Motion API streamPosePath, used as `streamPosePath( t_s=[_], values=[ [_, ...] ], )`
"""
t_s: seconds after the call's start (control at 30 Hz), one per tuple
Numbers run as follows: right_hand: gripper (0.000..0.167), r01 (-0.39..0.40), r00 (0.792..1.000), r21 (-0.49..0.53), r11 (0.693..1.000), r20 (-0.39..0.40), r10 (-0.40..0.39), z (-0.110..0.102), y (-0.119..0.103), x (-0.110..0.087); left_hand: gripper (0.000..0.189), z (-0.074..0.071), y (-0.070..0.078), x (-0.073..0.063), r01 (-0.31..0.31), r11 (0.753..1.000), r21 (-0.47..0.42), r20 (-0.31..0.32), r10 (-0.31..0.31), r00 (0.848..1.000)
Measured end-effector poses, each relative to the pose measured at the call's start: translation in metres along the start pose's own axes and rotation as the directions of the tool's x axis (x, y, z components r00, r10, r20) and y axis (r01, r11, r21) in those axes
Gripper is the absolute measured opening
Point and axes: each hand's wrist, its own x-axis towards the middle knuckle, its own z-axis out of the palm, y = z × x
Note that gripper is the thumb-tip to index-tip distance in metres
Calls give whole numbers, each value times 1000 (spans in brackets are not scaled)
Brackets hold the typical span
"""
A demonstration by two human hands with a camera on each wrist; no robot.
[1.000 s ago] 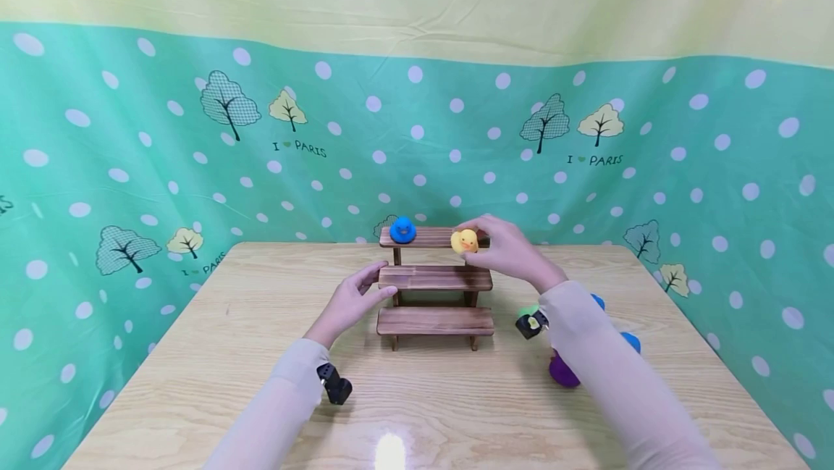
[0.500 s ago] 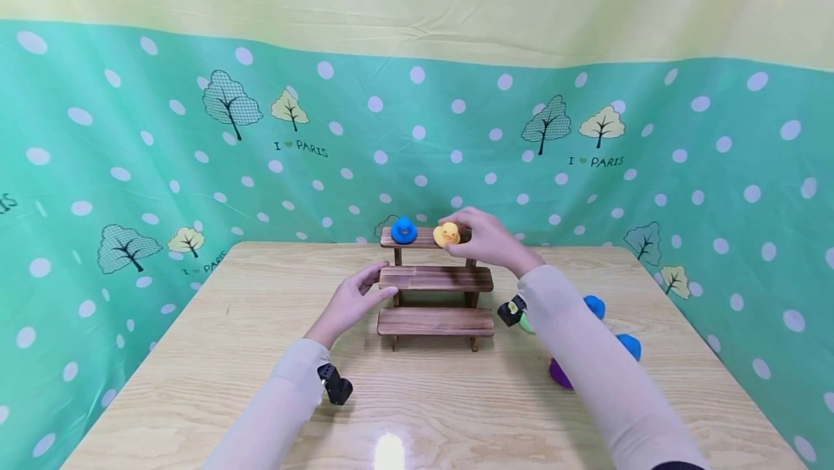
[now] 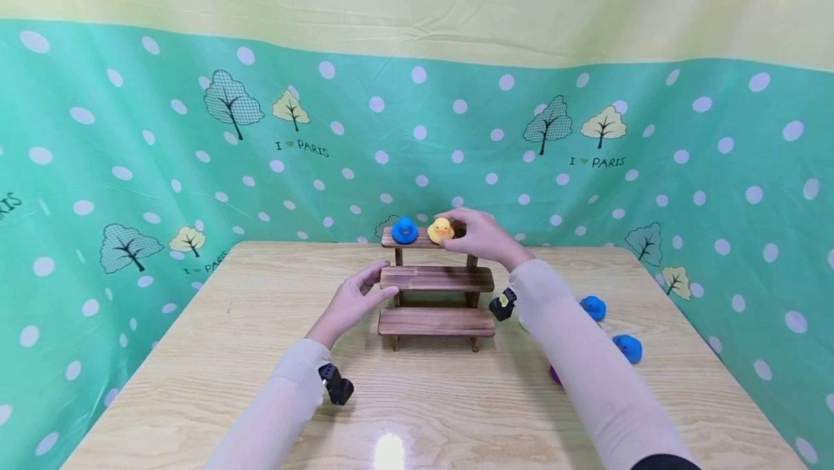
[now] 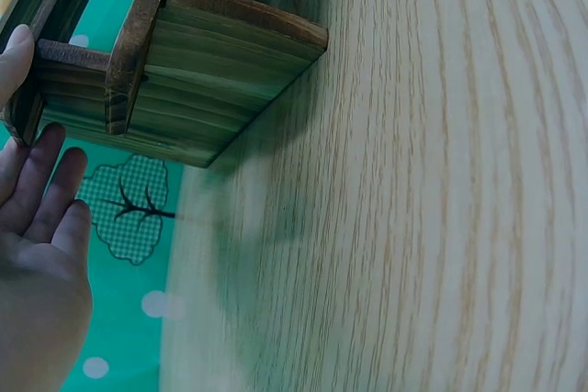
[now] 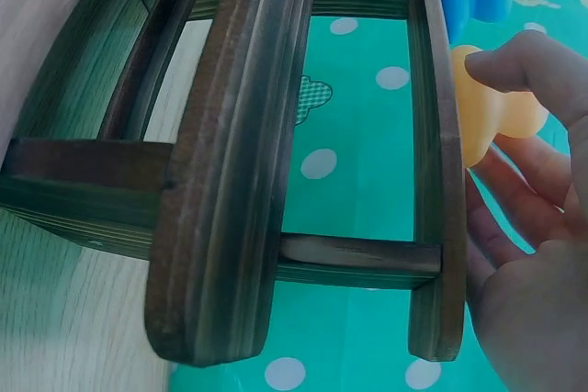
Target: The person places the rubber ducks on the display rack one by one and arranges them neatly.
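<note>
The fingers of our right hand (image 3: 485,236) pinch the yellow rubber duck (image 3: 441,232) atop the brown wooden three-tier rack (image 3: 443,279); a leftward nudge could topple the adjacent blue rubber duck (image 3: 405,232). Our left hand (image 3: 355,301) clasps the rack; a jerk could spill both.

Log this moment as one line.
right hand: holds yellow duck on top shelf | left hand: grips middle shelf at left end | blue duck: on top shelf, left of yellow duck
</note>
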Motion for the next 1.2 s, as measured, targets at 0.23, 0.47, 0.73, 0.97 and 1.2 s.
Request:
streamPosePath(
  t_s=[0.23, 0.47, 0.73, 0.97, 1.2],
  values=[
    [53, 6, 1000, 23, 1000, -5, -6, 1, 1, 2, 70, 0, -1, 0, 1, 1000, -7, -8, -1, 1000],
    [52, -5, 1000, 16, 1000, -3, 5, 3, 3, 3, 71, 0, 0, -1, 1, 1000, -2, 0, -1, 1000],
    [54, -13, 1000, 28, 1000, 9, 12, 2, 3, 2, 71, 0, 1, -1, -7, 1000, 9, -1, 7, 1000],
    [56, 4, 1000, 39, 999, 8, -4, -2, 6, -3, 71, 0, 1, -1, 4, 1000, -13, 4, -4, 1000],
    [57, 16, 1000, 12, 1000, 7, -16, -10, 7, -11, 70, 0, 0, -1, 0, 1000, -14, 0, 0, 1000]
  ],
)
